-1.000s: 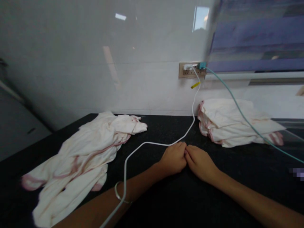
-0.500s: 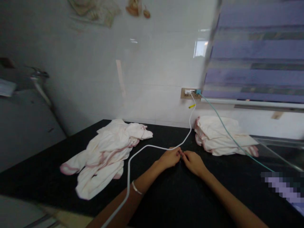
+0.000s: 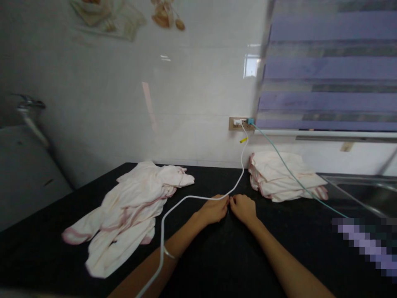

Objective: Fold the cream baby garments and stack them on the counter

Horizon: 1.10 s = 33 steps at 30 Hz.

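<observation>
White cable point(image 3: 198, 198) just beyond left hand point(image 3: 212, 210) fingers point(image 3: 223, 203) (possibly touching)

The counter point(image 3: 217, 265) is showing as dark, speckled stone with a dull sheen. Soft matt cloth, cream with pink edging, is lying crumpled in the loose garments point(image 3: 130, 211) and flat in the folded stack point(image 3: 279, 178). The white cable point(image 3: 173, 207) is looking like smooth plastic. The wall tiles point(image 3: 155, 103) are gleaming glossy; the sink point(image 3: 366, 190) is shining as brushed metal.
</observation>
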{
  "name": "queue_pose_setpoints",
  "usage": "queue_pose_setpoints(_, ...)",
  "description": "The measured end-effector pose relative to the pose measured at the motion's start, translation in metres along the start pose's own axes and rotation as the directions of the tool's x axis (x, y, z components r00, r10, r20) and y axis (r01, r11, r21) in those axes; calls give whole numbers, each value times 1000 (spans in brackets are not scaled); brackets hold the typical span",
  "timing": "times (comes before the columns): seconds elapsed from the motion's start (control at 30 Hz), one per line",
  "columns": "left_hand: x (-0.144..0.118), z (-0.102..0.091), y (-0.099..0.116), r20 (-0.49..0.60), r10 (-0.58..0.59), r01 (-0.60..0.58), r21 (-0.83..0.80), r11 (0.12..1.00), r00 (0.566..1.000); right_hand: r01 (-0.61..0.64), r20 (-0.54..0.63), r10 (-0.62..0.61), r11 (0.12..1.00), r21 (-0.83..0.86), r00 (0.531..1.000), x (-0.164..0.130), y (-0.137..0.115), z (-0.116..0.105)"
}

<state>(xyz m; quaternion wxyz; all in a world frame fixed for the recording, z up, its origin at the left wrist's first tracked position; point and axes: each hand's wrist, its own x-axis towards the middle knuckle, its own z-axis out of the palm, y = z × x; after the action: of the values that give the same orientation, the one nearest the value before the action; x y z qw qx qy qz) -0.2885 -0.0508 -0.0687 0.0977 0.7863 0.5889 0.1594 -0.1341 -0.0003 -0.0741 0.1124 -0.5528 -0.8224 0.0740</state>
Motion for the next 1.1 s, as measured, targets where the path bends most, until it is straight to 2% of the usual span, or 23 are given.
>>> queue_pose_setpoints(0.07, 2, -2, 0, 16, 8, -9, 34, 999, 1000, 3, 8, -3, 1000, 12, 1000, 0, 1, -2)
queue_pose_setpoints(0.13, 5, -10, -6, 0, -30, 30, 86, 996, 1000, 9, 9, -9, 1000, 25, 1000, 0, 0, -3)
queue_pose_setpoints(0.2, 5, -25, -21, -95, -135, 150, 178, 972, 986, 14, 2, -14, 999, 30, 1000, 0, 0, -3)
queue_pose_setpoints(0.23, 3, -34, -32, -177, -216, 252, 216, 943, 960, 18, -1, -18, 999, 30, 1000, 0, 0, -3)
queue_pose_setpoints(0.3, -6, -53, -59, -347, -370, 458, 219, 862, 862, 24, -5, -24, 999, 32, 1000, 0, 0, -3)
queue_pose_setpoints(0.37, -21, -69, -89, -489, -516, 663, 187, 725, 703, 27, -4, -27, 999, 38, 1000, -1, 0, -3)
queue_pose_setpoints(0.4, -29, -74, -103, -499, -569, 717, 168, 676, 653, 28, -2, -28, 999, 39, 1000, -1, 1, -3)
queue_pose_setpoints(0.43, -36, -77, -114, -482, -616, 752, 154, 641, 624, 29, -2, -29, 999, 39, 1000, -1, 1, -3)
queue_pose_setpoints(0.47, -41, -77, -124, -452, -646, 767, 153, 623, 615, 30, -2, -30, 999, 37, 1000, -1, 1, -3)
queue_pose_setpoints(0.53, -47, -74, -137, -398, -675, 774, 174, 609, 621, 31, -4, -30, 999, 34, 1000, -1, 1, -3)
queue_pose_setpoints(0.63, -43, -65, -142, -377, -658, 751, 198, 630, 652, 29, -8, -29, 999, 36, 1000, -1, 1, -3)
queue_pose_setpoints(0.77, -33, -63, -136, -451, -553, 673, 162, 721, 701, 19, 3, -19, 999, 33, 1000, -1, 0, -4)
queue_pose_setpoints(0.9, -28, -68, -121, -529, -407, 547, 135, 826, 745, 26, 0, -26, 1000, 10, 1000, -1, -1, -3)
queue_pose_setpoints(1.03, -21, -69, -92, -542, -298, 407, 91, 909, 786, 37, -6, -37, 999, 4, 999, 0, 0, -1)
queue_pose_setpoints(1.1, -18, -67, -73, -512, -248, 315, 47, 948, 823, 38, -10, -38, 999, 18, 999, 0, 1, 0)
